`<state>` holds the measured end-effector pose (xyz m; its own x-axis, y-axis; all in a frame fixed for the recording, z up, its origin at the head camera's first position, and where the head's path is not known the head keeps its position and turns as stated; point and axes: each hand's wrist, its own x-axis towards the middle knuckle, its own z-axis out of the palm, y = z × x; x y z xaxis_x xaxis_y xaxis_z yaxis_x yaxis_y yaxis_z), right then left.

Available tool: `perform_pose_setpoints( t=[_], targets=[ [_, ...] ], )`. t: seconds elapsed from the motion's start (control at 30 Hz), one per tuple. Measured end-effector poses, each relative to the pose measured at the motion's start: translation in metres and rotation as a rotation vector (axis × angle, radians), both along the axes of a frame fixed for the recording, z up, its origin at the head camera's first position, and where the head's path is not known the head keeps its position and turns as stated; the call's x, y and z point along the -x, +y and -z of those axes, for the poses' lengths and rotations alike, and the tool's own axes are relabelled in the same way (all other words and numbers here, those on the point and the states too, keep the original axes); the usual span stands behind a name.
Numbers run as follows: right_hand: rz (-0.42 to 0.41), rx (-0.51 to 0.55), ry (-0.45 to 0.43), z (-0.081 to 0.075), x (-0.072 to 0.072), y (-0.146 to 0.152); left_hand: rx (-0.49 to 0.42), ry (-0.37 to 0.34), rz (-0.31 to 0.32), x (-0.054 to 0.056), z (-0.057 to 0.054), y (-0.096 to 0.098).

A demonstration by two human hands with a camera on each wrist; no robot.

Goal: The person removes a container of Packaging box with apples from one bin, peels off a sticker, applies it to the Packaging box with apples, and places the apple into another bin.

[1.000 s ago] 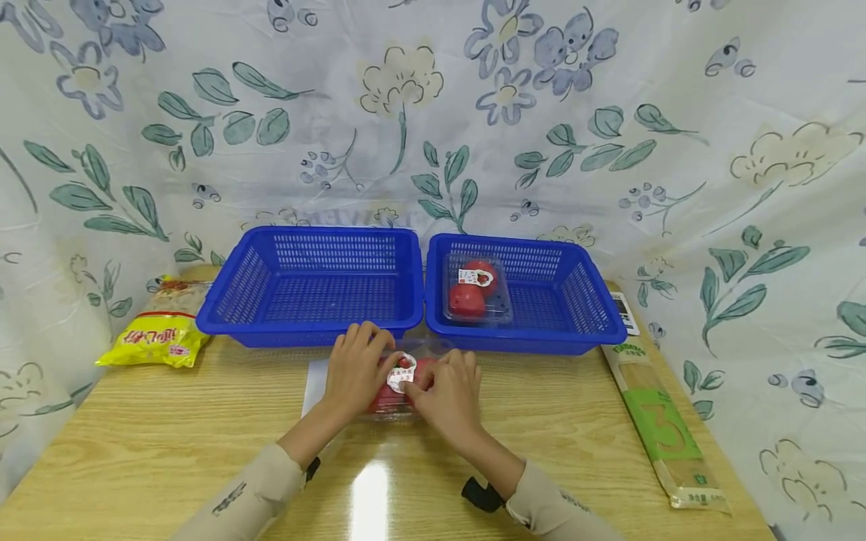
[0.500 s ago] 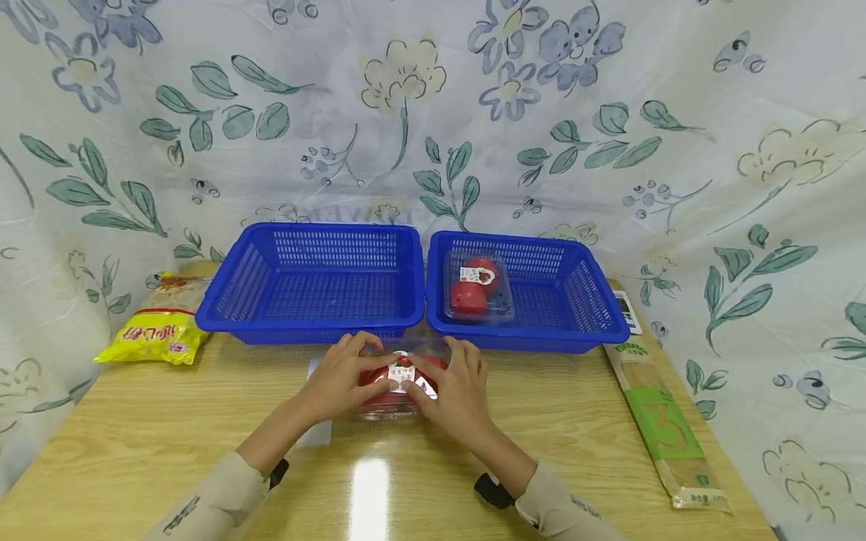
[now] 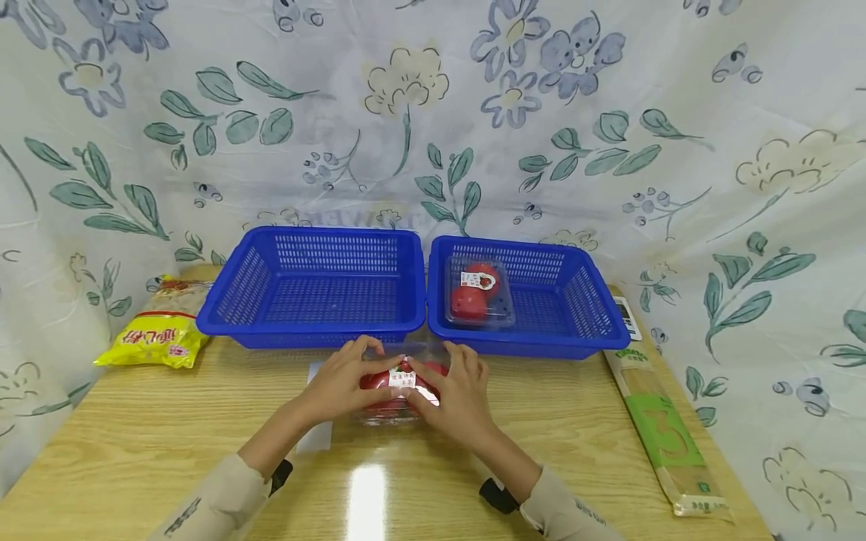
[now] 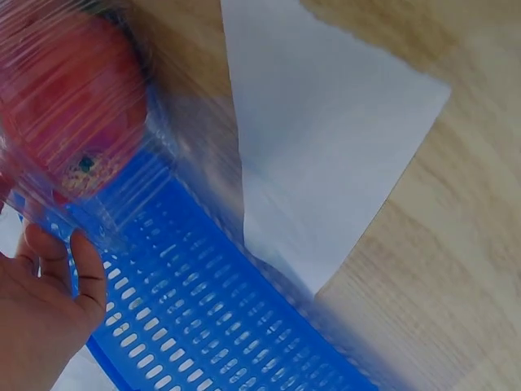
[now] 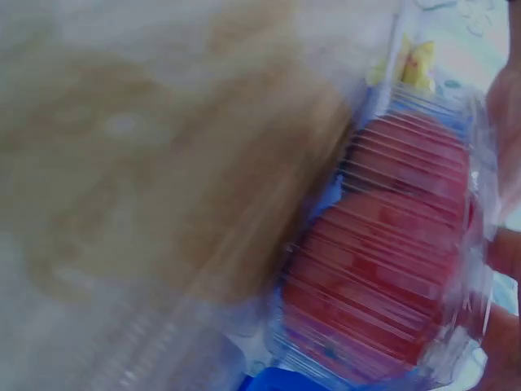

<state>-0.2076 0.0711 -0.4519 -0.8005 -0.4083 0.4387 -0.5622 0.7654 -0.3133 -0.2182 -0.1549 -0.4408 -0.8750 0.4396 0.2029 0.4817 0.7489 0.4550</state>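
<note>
A clear plastic clamshell box (image 3: 386, 413) of red apples (image 3: 382, 398) rests on the table in front of the two baskets. On its lid lies a white printed label (image 3: 402, 378). My left hand (image 3: 338, 385) reaches over the box's left side, thumb and index finger extended onto the label, the other fingers bent near the far edge. From the right, my right hand (image 3: 461, 391) presses the label with thumb and index finger. The left wrist view has the left hand (image 4: 45, 301) beside an apple (image 4: 77, 98) behind plastic; the right wrist view has the box (image 5: 383, 261) tilted-looking and blurred.
Behind stand a blue basket (image 3: 311, 328) on the left and another blue basket (image 3: 528, 344) holding a second apple box (image 3: 476, 294). White paper (image 3: 314, 436) lies under the left forearm. A yellow bag (image 3: 158, 338) is far left, a long green-labelled packet (image 3: 663, 428) far right.
My left hand has drawn back leftward from over the label, and its thumb and index finger have spread out. The label now lies flatter on the lid. The box stays almost in place.
</note>
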Motion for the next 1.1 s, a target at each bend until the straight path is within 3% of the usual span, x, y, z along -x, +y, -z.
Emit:
perform_pose_setpoints(
  t=[0.3, 0.53, 0.7, 0.83, 0.97, 1.03, 1.1],
  targets=[
    [-0.079, 0.089, 0.166, 0.01, -0.014, 0.011, -0.014, 0.002, -0.015, -0.004, -0.001, 0.002],
    [-0.137, 0.001, 0.225, 0.012, -0.033, 0.019, -0.002, 0.04, -0.028, -0.007, -0.001, 0.001],
    [-0.168, 0.04, 0.094, 0.007, -0.045, 0.023, -0.002, 0.073, -0.015, -0.008, 0.001, -0.002],
    [-0.14, 0.158, -0.045, 0.002, -0.045, 0.026, -0.1, 0.04, -0.06, -0.012, 0.004, -0.007],
    [-0.051, 0.317, -0.219, -0.003, -0.034, 0.033, -0.226, -0.037, -0.255, -0.022, 0.005, -0.013],
    [-0.017, 0.361, -0.315, -0.005, -0.025, 0.039, -0.264, -0.1, -0.362, -0.028, 0.006, -0.015],
    [-0.013, 0.395, -0.42, -0.006, -0.016, 0.044, -0.309, -0.182, -0.423, -0.034, 0.006, -0.016]
  ],
)
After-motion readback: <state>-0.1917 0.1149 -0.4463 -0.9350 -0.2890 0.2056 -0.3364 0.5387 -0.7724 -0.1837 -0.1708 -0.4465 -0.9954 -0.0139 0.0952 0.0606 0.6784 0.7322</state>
